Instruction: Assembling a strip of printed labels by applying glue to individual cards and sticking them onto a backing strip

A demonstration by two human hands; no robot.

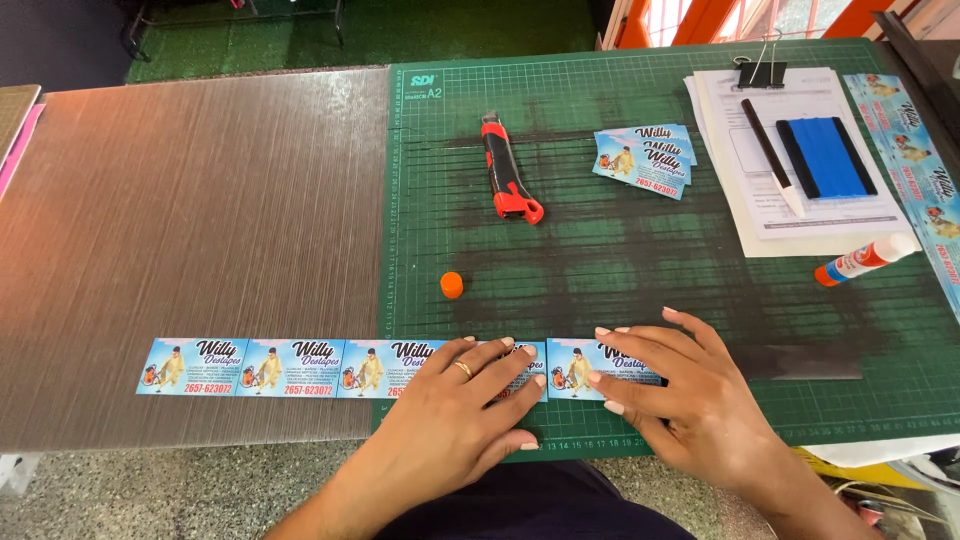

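Observation:
A long printed strip of blue business cards lies along the near edge, half on the brown table and half on the green cutting mat. My left hand lies flat on the strip's right part, fingers spread, a ring on one finger. My right hand presses flat on the last card of the strip, which seems parted from the rest by a thin gap. A red and black utility knife rests on the mat farther back, away from both hands.
An orange cap sits on the mat. A small stack of cut cards lies beyond. At the right are papers under a binder clip, a black pen, a blue squeegee, a glue stick and more printed strips.

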